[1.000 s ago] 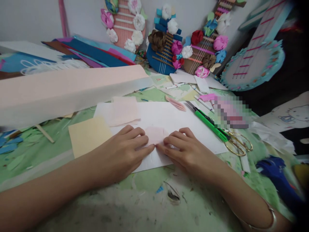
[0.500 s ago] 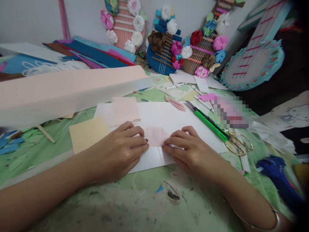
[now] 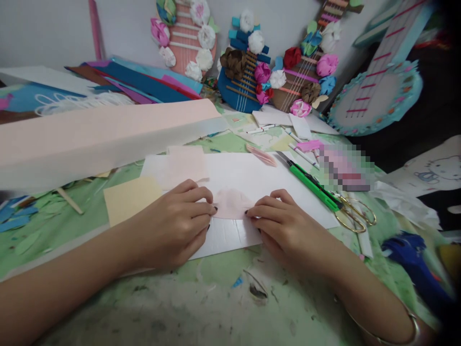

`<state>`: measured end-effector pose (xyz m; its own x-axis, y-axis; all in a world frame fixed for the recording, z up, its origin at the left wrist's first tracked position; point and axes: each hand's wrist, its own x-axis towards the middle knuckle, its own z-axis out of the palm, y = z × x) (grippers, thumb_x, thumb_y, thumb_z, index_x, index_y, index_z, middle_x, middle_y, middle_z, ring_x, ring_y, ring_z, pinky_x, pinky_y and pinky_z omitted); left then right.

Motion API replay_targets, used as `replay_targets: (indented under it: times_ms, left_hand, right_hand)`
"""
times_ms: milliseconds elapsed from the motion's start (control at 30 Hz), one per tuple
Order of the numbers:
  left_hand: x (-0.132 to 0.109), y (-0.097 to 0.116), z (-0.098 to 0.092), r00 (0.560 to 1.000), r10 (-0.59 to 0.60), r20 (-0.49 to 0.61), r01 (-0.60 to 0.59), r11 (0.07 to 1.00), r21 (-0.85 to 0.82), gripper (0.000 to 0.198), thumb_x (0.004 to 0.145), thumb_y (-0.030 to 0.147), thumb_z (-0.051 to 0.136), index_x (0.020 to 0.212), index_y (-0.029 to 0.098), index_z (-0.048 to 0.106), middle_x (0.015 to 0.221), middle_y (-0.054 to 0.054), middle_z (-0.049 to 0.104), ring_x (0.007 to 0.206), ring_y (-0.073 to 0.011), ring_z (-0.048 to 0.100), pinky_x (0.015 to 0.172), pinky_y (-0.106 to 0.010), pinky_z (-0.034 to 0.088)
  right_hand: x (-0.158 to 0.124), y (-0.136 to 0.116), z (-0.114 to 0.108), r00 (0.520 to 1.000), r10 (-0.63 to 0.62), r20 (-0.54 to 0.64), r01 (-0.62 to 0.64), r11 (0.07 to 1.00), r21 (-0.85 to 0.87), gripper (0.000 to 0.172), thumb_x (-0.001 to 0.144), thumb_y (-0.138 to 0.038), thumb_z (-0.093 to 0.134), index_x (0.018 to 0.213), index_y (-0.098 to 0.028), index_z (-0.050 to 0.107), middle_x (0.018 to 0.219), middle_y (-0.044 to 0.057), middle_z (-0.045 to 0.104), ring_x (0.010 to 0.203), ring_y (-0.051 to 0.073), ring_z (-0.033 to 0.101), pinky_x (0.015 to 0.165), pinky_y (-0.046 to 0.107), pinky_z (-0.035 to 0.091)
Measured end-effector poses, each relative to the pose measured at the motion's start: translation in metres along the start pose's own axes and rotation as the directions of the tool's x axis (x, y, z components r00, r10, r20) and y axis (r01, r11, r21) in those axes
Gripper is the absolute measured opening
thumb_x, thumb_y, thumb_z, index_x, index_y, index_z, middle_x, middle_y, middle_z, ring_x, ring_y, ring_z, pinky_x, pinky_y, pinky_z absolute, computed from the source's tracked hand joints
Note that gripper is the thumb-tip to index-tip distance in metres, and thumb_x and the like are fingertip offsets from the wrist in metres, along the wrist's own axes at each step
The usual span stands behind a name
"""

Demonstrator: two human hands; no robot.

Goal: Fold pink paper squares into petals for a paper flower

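Pink tissue piece [image 3: 230, 204] flat on white sheet [image 3: 252, 170], mid-bench [image 3: 216, 298] | left hand [image 3: 176, 223] pinches its left end, right hand [image 3: 284, 226] its right end | piece looks folded and pressed; green cutter [image 3: 313, 185], scissors [image 3: 355, 216] lie untouched at right.

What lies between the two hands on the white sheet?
In the head view, a small pale pink paper piece lies between the left hand and the right hand, on the white sheet; both hands' fingertips touch its ends.

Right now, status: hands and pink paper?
Left hand, right hand pinching ends of pink tissue piece on white sheet. Green utility knife lies apart, rightward.
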<state>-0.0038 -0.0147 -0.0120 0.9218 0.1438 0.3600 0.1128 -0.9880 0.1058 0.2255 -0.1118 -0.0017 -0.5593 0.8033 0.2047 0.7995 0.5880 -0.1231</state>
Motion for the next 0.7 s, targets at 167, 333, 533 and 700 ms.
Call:
replay_targets:
  times_ms: [167, 333, 533, 700]
  left_hand:
    - [0.0, -0.002, -0.002, 1.0, 0.017, 0.023, -0.018, 1.0, 0.009, 0.02, 0.083, 0.011, 0.049, 0.075, 0.016, 0.066, 0.087, -0.007, 0.07, 0.095, -0.0245, 0.058, 0.081, -0.043, 0.042]
    - [-0.002, -0.004, -0.002, 0.998, 0.059, 0.022, -0.06, 0.997, 0.049, 0.018, 0.083, 0.012, 0.051, 0.072, 0.016, 0.064, 0.088, -0.008, 0.07, 0.097, -0.0258, 0.059, 0.083, -0.043, 0.042]
    - [-0.001, -0.001, 0.002, 0.986, 0.054, -0.158, -0.052, 0.999, 0.011, 0.013, 0.081, 0.008, 0.055, 0.084, 0.015, 0.065, 0.086, -0.006, 0.07, 0.094, -0.0249, 0.058, 0.081, -0.042, 0.044]
    - [0.0, 0.005, 0.003, 0.996, 0.083, -0.041, -0.085, 0.995, -0.059, 0.027, 0.085, 0.016, 0.053, 0.111, 0.013, 0.059, 0.088, -0.009, 0.067, 0.089, -0.0243, 0.057, 0.078, -0.04, 0.044]
  right_hand:
    - [0.0, -0.001, 0.0, 1.0, -0.007, -0.005, 0.008, 1.0, 0.017, 0.019, 0.079, -0.003, 0.049, 0.074, -0.014, 0.063, 0.094, 0.01, 0.068, 0.09, 0.022, 0.056, 0.085, 0.042, 0.036]
    - [-0.001, -0.002, -0.002, 1.0, -0.006, 0.006, 0.006, 1.0, -0.007, 0.019, 0.081, -0.003, 0.048, 0.077, -0.015, 0.062, 0.091, 0.011, 0.067, 0.09, 0.023, 0.055, 0.084, 0.041, 0.036]
    - [0.001, -0.006, 0.001, 0.999, 0.032, 0.037, -0.029, 0.996, -0.08, 0.019, 0.086, -0.006, 0.045, 0.093, -0.012, 0.061, 0.084, 0.01, 0.063, 0.084, 0.022, 0.05, 0.077, 0.04, 0.034]
    - [0.004, -0.014, 0.007, 1.0, 0.015, 0.023, -0.014, 0.998, -0.055, 0.018, 0.089, -0.011, 0.045, 0.091, -0.01, 0.063, 0.08, 0.01, 0.058, 0.08, 0.021, 0.045, 0.07, 0.036, 0.033]
